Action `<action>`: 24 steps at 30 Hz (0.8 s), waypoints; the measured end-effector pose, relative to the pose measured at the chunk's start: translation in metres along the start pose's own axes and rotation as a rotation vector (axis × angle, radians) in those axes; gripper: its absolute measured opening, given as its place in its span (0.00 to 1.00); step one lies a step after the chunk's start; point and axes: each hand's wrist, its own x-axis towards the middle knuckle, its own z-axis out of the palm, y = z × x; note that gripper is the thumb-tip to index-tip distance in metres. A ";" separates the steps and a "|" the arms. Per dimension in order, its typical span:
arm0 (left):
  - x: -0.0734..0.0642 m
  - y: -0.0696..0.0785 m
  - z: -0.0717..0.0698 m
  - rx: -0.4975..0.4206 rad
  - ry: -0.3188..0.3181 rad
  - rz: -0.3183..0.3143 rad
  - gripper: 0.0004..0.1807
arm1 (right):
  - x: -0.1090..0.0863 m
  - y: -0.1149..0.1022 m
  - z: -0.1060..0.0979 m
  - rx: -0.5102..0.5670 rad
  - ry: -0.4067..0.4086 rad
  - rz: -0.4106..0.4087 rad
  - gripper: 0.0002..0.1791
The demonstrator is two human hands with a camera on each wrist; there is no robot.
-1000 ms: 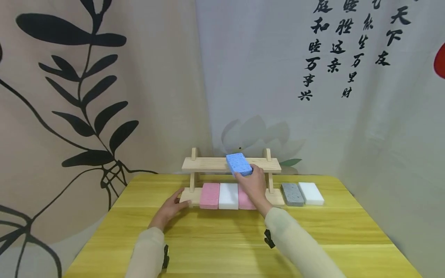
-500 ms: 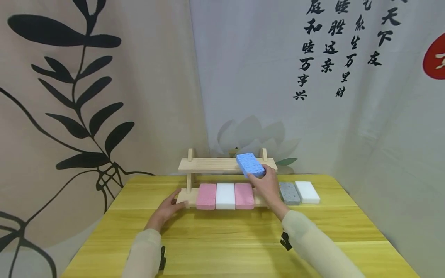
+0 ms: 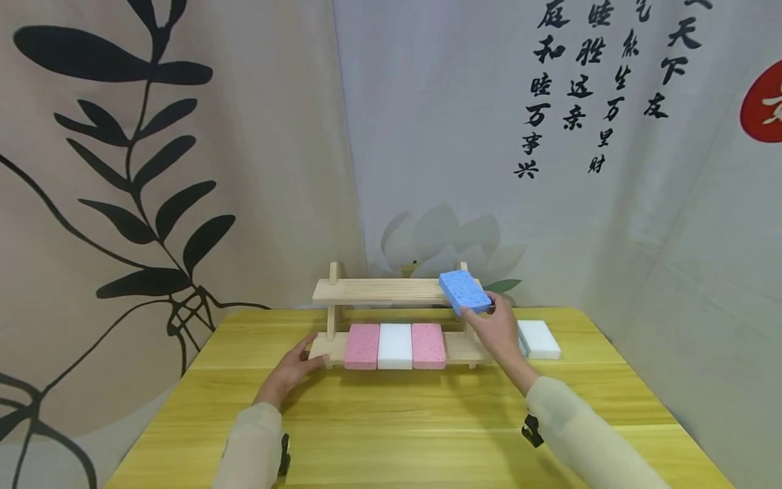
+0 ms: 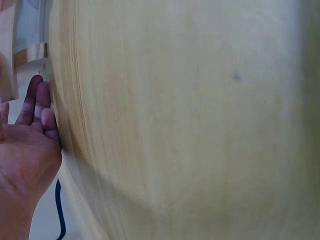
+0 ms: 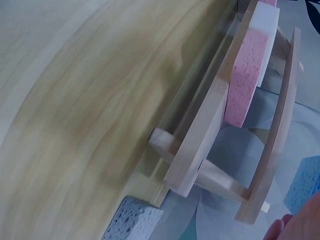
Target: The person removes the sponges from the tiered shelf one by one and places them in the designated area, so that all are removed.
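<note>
A small two-tier wooden rack (image 3: 379, 291) stands on the table. My left hand (image 3: 292, 372) grips the left end of its lower shelf, thumb along the front edge and fingers behind. In the left wrist view several fingers of the left hand (image 4: 32, 135) reach up beside the shelf end. My right hand (image 3: 499, 329) pinches a blue sponge (image 3: 463, 291) by its near right corner, tilted over the right end of the upper shelf. On the lower shelf a pink sponge (image 3: 362, 346), a white sponge (image 3: 394, 346) and another pink sponge (image 3: 428, 346) lean side by side.
Right of the rack, a white sponge (image 3: 539, 339) lies on the wooden table (image 3: 379, 428). A grey sponge (image 5: 131, 220) sits beside it, mostly hidden behind my right hand in the head view. A printed cloth (image 3: 275, 136) hangs behind the table.
My right hand has carried the blue sponge rightward along the upper shelf to its right end, uncovering the right pink sponge and covering the grey one. My left hand stays at the rack.
</note>
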 end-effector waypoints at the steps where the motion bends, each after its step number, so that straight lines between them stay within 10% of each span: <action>1: 0.000 0.000 0.000 0.002 0.001 0.000 0.45 | 0.000 0.001 -0.002 0.003 0.001 -0.005 0.45; 24: 0.002 0.000 0.001 0.005 0.004 -0.007 0.43 | 0.001 0.029 -0.063 -0.011 0.054 -0.048 0.42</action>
